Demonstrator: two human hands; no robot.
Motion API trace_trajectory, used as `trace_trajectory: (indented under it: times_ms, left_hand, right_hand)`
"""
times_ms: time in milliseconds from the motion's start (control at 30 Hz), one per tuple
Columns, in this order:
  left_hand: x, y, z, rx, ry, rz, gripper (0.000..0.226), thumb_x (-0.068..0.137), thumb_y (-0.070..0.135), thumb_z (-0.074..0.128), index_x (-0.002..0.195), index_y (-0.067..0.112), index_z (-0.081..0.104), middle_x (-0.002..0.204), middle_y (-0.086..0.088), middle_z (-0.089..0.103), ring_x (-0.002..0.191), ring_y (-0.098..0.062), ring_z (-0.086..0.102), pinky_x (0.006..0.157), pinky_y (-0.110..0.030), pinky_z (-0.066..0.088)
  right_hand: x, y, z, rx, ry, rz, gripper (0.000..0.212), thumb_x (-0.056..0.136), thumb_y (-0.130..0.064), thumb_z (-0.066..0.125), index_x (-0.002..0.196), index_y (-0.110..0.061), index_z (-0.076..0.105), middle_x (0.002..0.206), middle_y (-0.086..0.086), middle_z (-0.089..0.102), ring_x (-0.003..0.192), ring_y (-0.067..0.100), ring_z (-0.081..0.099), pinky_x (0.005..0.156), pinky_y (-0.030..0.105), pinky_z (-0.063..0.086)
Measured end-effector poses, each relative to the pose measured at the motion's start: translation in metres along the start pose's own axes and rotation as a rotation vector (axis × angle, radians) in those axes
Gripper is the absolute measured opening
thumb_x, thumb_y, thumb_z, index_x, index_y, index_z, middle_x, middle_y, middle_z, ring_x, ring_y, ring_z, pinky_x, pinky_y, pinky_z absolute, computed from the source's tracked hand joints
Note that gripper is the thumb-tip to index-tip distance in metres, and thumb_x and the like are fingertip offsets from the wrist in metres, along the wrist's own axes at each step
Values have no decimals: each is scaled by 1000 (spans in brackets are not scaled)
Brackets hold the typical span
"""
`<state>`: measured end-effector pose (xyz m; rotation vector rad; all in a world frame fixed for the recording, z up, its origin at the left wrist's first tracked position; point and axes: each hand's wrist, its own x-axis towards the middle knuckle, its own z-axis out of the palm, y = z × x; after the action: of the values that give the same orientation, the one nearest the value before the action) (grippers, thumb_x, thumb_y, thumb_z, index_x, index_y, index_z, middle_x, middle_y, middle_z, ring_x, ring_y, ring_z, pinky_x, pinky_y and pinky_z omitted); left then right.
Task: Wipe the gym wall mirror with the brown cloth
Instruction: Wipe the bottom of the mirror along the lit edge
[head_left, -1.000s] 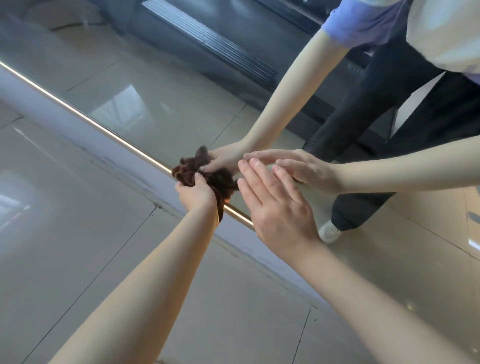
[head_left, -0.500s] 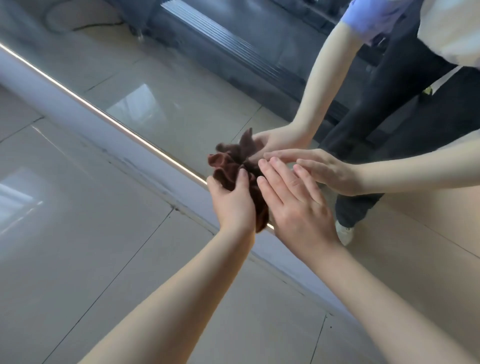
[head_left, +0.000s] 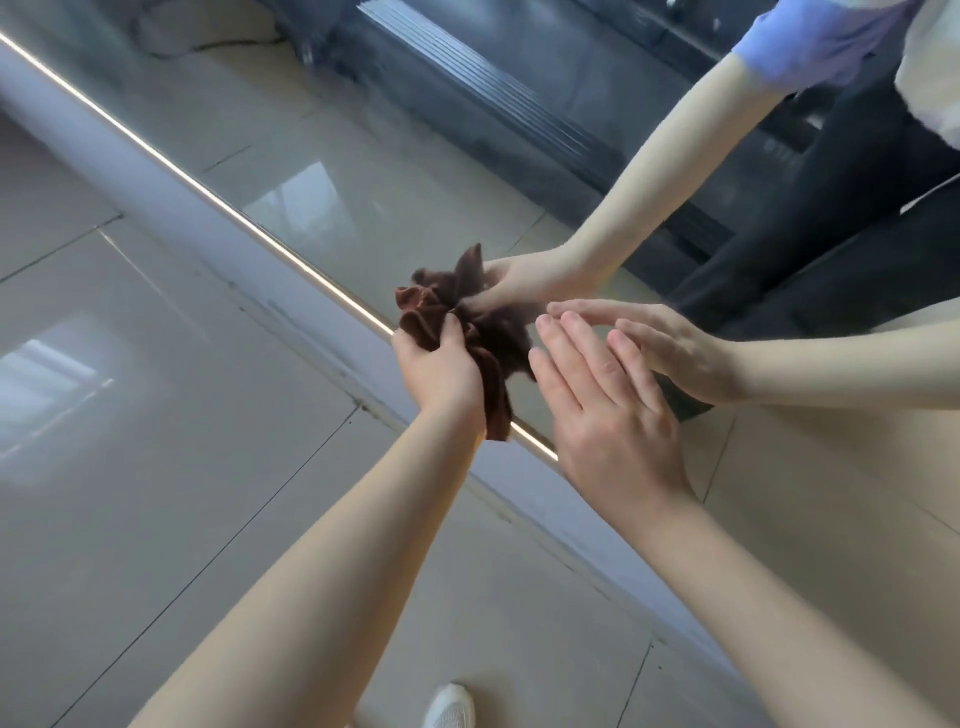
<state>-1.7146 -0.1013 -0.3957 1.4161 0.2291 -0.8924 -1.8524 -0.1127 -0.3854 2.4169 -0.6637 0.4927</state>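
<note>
Against the glass gym wall mirror, bunched brown cloth gripped by curled left hand, right hand held flat beside it, fingers straight, nothing held.

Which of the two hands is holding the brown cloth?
The left hand grips the bunched brown cloth at the mirror; the right hand is open and holds nothing.

The floor is laid with large glossy beige tiles with thin dark grout lines. A soft patch of light glares on one tile at the left. A pale skirting band runs diagonally along the wall's foot, topped by a bright metal strip. The mirror above reflects the same tiles and a dark ribbed unit
</note>
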Motion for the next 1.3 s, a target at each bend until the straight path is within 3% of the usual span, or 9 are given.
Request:
trace_trajectory:
  times_ms: [100, 167, 267, 367, 500, 800, 1000, 1133, 1300]
  left_hand:
    - [14, 1, 0, 2, 56, -61, 32, 103, 23, 51, 135, 23, 49, 110, 7, 55, 100, -14, 53, 89, -30, 41]
    - [11, -7, 0, 26, 35, -36, 26, 103, 23, 52, 129, 24, 49, 105, 11, 58, 96, -12, 57, 84, -24, 45]
    - [0, -21, -2, 46, -31, -10, 12, 102, 20, 54, 113, 26, 50, 94, 13, 60, 85, -3, 60, 64, -15, 45]
    - [21, -16, -2, 33, 42, -18, 10, 103, 18, 51, 101, 27, 48, 91, 12, 57, 83, -2, 57, 77, -22, 45]
    - [61, -14, -6, 37, 125, -34, 10, 103, 19, 50, 109, 26, 46, 107, 5, 57, 101, -16, 56, 94, -34, 45]
    - [90, -5, -16, 81, 152, -79, 21, 102, 21, 52, 123, 19, 55, 126, -7, 57, 96, -18, 54, 93, -30, 42]
    - [98, 35, -25, 27, 91, -142, 21, 103, 25, 53, 122, 18, 53, 100, 2, 57, 93, -17, 55, 85, -31, 42]
    - [135, 73, -34, 19, 173, -92, 25, 103, 25, 52, 126, 17, 54, 104, 3, 56, 96, -16, 55, 83, -29, 40]
    - [132, 72, -40, 98, 73, -66, 19, 101, 23, 56, 119, 18, 53, 109, -1, 61, 103, -21, 61, 94, -34, 48]
  right_hand:
    - [0, 2, 2, -10, -5, -19, 41, 94, -5, 45, 133, -4, 59, 148, 13, 49, 140, 26, 35, 120, 40, 15]
    - [-1, 3, 4, -26, -5, -30, 41, 96, -6, 44, 133, -5, 59, 148, 12, 48, 141, 25, 34, 121, 40, 13]
    - [-1, 3, 9, -43, 0, -41, 40, 95, -9, 48, 133, -7, 61, 148, 10, 49, 141, 24, 35, 122, 40, 11]
    - [2, -2, 13, -63, 7, -50, 42, 92, -10, 54, 133, -8, 61, 148, 9, 49, 141, 23, 34, 122, 41, 8]
    - [10, -10, 20, -60, 22, -50, 41, 95, -9, 47, 134, -8, 61, 147, 9, 50, 141, 24, 34, 122, 42, 7]
    - [44, -40, 38, 53, 28, -3, 35, 94, -5, 49, 124, -6, 67, 143, 12, 54, 138, 26, 38, 122, 43, 11]
    - [77, -58, 44, 93, 6, 1, 35, 94, -3, 48, 125, -5, 66, 143, 15, 53, 139, 28, 35, 122, 42, 9]
    - [93, -72, 50, 111, -30, -14, 39, 97, -4, 37, 123, -5, 67, 143, 16, 54, 139, 28, 35, 121, 42, 12]
    - [110, -78, 57, 72, -58, -11, 38, 96, -6, 41, 126, -5, 65, 146, 14, 51, 140, 27, 35, 120, 43, 16]
